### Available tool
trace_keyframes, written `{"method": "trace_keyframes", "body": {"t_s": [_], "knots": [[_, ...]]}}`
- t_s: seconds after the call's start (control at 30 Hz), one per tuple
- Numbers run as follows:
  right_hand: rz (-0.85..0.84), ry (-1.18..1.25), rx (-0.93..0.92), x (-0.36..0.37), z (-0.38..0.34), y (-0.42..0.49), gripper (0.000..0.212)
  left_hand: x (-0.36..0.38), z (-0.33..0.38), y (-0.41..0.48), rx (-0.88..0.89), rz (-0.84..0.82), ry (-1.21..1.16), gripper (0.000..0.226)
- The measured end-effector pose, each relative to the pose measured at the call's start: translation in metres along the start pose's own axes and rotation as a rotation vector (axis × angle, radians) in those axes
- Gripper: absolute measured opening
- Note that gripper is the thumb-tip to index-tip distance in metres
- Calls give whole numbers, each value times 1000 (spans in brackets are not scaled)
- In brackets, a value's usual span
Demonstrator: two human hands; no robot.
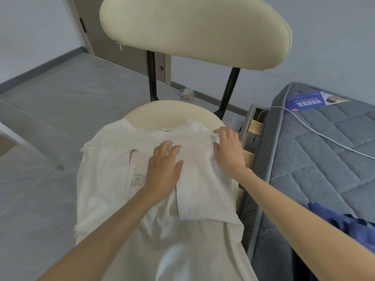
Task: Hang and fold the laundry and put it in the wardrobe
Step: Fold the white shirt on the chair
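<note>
A white T-shirt point(113, 159) lies spread over the round cream seat of a chair point(162, 116), collar toward the backrest, its lower part hanging toward me. The right sleeve is folded inward across the chest. My left hand point(164, 169) rests flat on the middle of the shirt with fingers spread, pressing the cloth. My right hand point(228, 148) lies on the shirt's right shoulder at the seat's edge, fingers straight along the fold.
The chair's wide cream backrest point(194, 31) rises ahead on black posts. A grey quilted mattress point(316, 151) with a white cable lies at the right, with a blue garment point(345, 226) on its near edge. Grey tiled floor point(50, 102) and a door are at the left.
</note>
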State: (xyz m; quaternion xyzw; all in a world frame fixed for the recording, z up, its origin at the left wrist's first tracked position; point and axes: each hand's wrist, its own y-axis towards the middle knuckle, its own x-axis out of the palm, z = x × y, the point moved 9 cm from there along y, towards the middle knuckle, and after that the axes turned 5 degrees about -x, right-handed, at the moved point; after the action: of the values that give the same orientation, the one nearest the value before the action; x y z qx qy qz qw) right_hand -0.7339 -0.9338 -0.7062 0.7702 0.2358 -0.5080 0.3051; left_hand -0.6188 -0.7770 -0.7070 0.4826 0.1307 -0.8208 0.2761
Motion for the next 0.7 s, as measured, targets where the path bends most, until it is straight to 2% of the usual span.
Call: {"method": "trace_keyframes", "body": {"t_s": [0.07, 0.17, 0.27, 0.47, 0.6, 0.7], "knots": [[-48, 46, -56, 5, -18, -24, 35, 12, 2, -23, -79, -45, 16, 53], [-114, 166, 51, 4, -9, -56, 34, 28, -5, -49, -232, -129, -2, 64], [-176, 312, 157, -2, 6, -88, 33, 32, -7, -63, -263, -175, -37, 63], [-321, 412, 257, -7, 18, -141, 25, 28, -8, -91, -385, -210, -175, 49], [-518, 442, 233, -2, 10, -172, 40, 31, -13, -106, -500, -286, -186, 53], [-540, 350, 188, -5, 6, -185, 52, 41, -13, -116, -575, -361, -199, 60]]}}
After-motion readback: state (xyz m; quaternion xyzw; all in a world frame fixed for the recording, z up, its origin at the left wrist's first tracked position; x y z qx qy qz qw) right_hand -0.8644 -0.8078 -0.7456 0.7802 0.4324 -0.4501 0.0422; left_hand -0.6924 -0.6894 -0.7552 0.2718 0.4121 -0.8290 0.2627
